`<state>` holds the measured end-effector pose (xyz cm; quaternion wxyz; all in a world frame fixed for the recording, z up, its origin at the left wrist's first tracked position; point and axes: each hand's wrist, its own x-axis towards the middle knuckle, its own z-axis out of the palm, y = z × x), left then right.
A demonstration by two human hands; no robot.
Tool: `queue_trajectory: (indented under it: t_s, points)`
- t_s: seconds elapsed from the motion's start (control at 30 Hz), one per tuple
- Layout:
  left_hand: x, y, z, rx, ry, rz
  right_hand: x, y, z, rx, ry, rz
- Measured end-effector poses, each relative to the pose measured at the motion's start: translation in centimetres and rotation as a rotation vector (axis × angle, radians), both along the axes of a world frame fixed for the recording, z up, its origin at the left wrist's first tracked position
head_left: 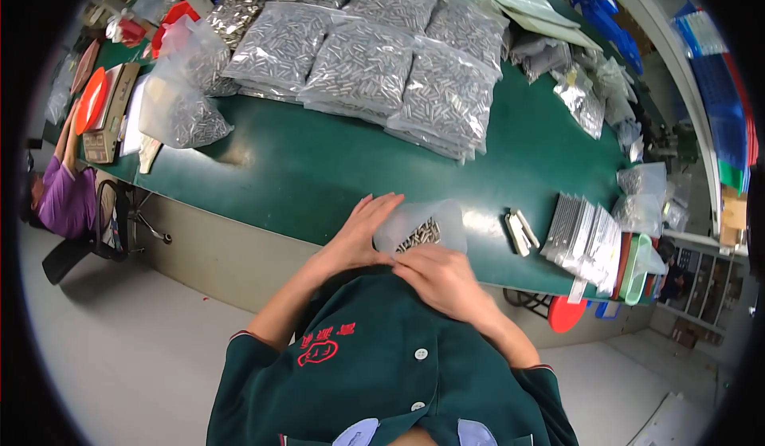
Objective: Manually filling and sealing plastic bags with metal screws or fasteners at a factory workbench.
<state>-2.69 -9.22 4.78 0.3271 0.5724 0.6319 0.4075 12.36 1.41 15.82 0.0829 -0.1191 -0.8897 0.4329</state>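
A frosted, see-through plastic bag (448, 221) stands at the table's near edge, right in front of my body. Small shiny metal pins (422, 235) lie heaped inside it. My left hand (360, 235) holds the bag's left side, fingers stretched along it and thumb at the near edge. Curled at the near rim is my right hand (438, 280), its fingertips meeting my left thumb. Those fingertips are partly hidden, so their exact grip on the rim is unclear.
Large clear bags of metal pins (358, 67) are stacked across the green table (303, 167). A smaller tied bag (191, 119) sits left. To the right lie a stapler-like tool (520, 232) and a row of silvery packets (582, 239). A person in purple (70, 199) sits far left.
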Motion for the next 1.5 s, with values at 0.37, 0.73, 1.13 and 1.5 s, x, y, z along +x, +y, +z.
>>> queue_trajectory:
  t_s: [0.37,0.73,1.13,1.5]
  points:
    - [-2.1,-0.7,8.8,0.148,0.158,-0.035,7.1,3.6,1.7,0.38,-0.064,-0.109]
    - [-1.3,1.3,12.0,-0.101,0.919,-0.565,6.2,5.5,1.3,0.715,-0.36,0.386]
    - [-3.9,-0.2,10.6,0.116,0.796,-0.431,7.5,4.3,0.0,0.568,-0.305,0.305]
    - [-5.0,0.3,12.0,0.204,1.006,-0.628,9.1,7.2,0.4,0.764,-0.093,0.339]
